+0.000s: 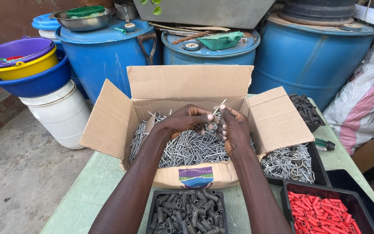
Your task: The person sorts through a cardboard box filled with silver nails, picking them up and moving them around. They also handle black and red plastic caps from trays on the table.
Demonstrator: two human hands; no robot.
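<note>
- While both hands work over the open box, three big blue barrels [312,56] stand in a row behind the worktop [87,199], which is pale green.
- At the far left, a white bucket [61,115] holds a stack of blue, yellow and purple bowls [20,65].
- On the right, a white sack with pink stripes [364,99] leans beside the worktop.
- Next comes the cardboard box [187,84], which sits in the middle of the worktop with its flaps folded out.
- Inside the box lies a big heap of shiny grey nails [191,149].
- Close to the camera, a black tray of dark plastic plugs [187,212] sits just in front of the box.
- Right of the box, another black tray holds more grey nails [288,162], and behind it a tray holds dark pieces [304,108].
- At the bottom right, a black tray holds red plastic plugs [321,212].
- Just above the nail heap, the left hand [185,121] has its fingers curled shut around some nails.
- Touching it, the right hand [234,128] has its fingers bent in and pinches one thin nail [219,106] that sticks up.
</note>
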